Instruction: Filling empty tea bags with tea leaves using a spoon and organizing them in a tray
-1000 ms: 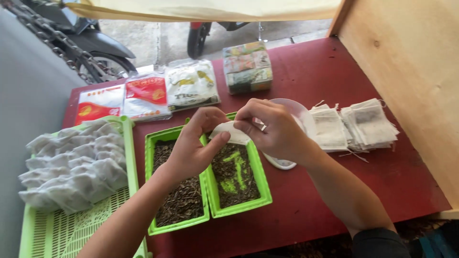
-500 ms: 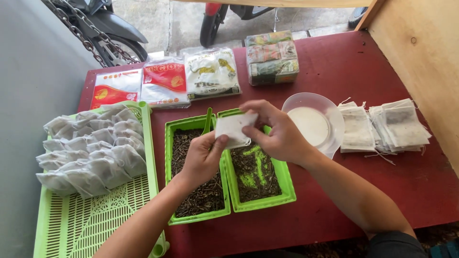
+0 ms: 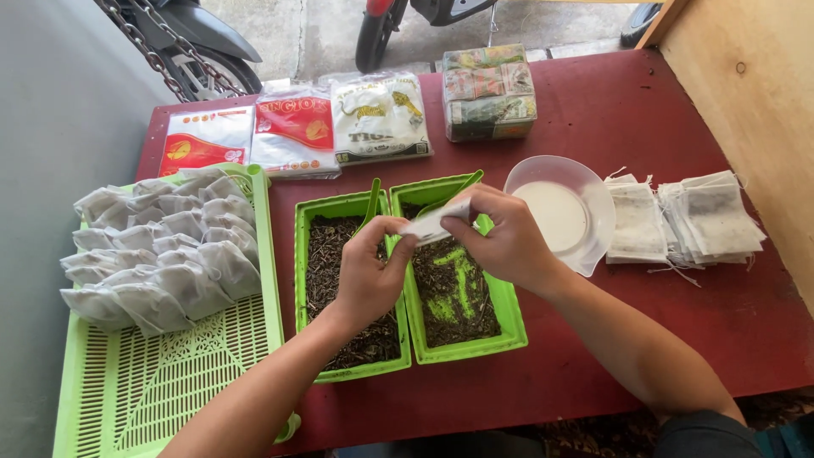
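We've got two green tubs (image 3: 352,212) mid-frame, four packets (image 3: 292,131) up top; left hand (image 3: 369,276) and right hand (image 3: 504,242) both pinching one small pouch (image 3: 432,225).

Hands (image 3: 441,254) on white sachet (image 3: 431,226)

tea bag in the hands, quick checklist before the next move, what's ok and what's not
1. Bag held by both hands, left hand and right hand: ok.
2. Bag over the right tub, so spills land inside: ok.
3. Bag filled: cannot tell.
4. Bag mouth closed: cannot tell.
5. Room in the tray for another bag: ok.
6. Empty bags beside the right hand: ok.
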